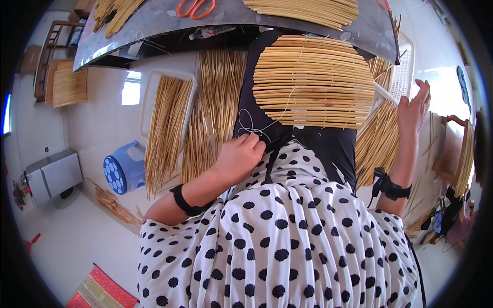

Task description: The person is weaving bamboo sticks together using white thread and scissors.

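Across my dark-trousered lap lies a rounded mat [313, 77] of thin tan sticks, laid side by side and bound in rows with thread. My left hand [240, 156] is closed at the mat's lower left, its fingertips pinching a thin white string [246, 128]. Loose loops of the string curl above those fingers, and one strand runs over onto the mat. Off to the right of the mat, my right hand [413, 109] is raised with its fingers apart, and nothing shows in it.
Ahead stands a grey table [226, 13] with orange-handled scissors [195, 7] and another stick mat [308, 9]. Stick bundles [218, 82] lie on the floor to the left, beside a white tray [146, 110] of sticks and a blue stool [123, 167]. More sticks [377, 146] lie right.
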Tool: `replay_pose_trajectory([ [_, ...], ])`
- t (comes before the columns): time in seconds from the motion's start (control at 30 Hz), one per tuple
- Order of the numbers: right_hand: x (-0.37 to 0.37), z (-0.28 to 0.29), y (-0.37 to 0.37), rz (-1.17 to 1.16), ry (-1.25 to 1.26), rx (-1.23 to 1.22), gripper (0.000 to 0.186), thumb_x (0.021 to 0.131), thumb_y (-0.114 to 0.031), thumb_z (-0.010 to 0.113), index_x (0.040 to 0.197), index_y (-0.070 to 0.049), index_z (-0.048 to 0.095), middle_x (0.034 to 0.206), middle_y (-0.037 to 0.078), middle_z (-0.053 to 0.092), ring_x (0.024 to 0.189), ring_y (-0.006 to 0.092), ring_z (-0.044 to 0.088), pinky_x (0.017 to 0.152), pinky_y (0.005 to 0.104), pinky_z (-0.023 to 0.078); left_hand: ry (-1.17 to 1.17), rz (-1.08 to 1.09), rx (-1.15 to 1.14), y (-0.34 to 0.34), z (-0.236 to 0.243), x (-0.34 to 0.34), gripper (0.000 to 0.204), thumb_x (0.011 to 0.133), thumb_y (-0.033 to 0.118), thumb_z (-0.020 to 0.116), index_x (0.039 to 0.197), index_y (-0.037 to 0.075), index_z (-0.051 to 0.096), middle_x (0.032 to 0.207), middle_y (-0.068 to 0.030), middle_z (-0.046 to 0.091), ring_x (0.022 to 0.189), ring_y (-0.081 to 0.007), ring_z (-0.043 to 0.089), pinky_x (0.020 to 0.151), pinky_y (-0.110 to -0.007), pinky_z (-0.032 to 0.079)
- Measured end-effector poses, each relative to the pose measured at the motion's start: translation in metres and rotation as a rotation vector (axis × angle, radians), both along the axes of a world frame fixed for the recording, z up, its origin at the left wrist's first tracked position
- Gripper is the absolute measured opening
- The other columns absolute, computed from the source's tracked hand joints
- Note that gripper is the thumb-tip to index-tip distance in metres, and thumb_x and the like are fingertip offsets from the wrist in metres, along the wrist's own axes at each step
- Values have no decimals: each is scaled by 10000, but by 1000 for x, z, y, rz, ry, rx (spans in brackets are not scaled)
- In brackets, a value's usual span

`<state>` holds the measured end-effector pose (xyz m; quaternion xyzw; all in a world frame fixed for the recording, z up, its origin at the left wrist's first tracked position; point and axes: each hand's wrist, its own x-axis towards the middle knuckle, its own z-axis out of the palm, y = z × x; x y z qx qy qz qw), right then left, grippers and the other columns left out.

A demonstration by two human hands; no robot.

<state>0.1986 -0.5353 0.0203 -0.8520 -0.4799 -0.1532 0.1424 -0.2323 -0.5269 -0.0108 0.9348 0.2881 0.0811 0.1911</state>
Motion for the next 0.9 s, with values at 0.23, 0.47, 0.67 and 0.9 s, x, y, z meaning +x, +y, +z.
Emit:
replay_pose_trajectory([
  [0.23, -55, 27, 26, 176, 97, 190, 561, 828, -94, 608, 1355, -103, 416, 1456, 156, 368, 1365, 336, 338, 1136, 431, 275, 90, 149, -32, -6, 6, 0, 61, 771, 94, 634, 791, 78, 579, 801, -68, 545, 731, -255, 617, 592, -379, 508],
  [0.47, -111, 25, 28, 568, 352, 78, 247, 799, -54, 647, 1044, -43, 621, 1108, 123, 614, 1108, 308, 557, 995, 395, 425, -37, 162, -539, 39, 94, -39, 57, 819, 104, 663, 831, 57, 632, 808, -75, 637, 705, -256, 637, 604, -341, 503],
  [0.67, -146, 1, 36, 852, 436, 55, 179, 773, -52, 666, 951, -48, 648, 978, 73, 647, 961, 282, 592, 843, 371, 493, -675, -319, -920, 61, 167, -82, 31, 798, 13, 649, 782, -8, 632, 747, -131, 663, 604, -223, 644, 523, -301, 495],
  [0.9, -162, -13, 42, 890, 430, 14, 153, 763, -72, 675, 913, -64, 645, 931, 53, 628, 920, 264, 578, 822, 377, 487, -1523, -599, -925, 41, 181, -93, 89, 683, -63, 664, 650, 18, 643, 610, -145, 617, 484, -209, 602, 422, -237, 413],
])
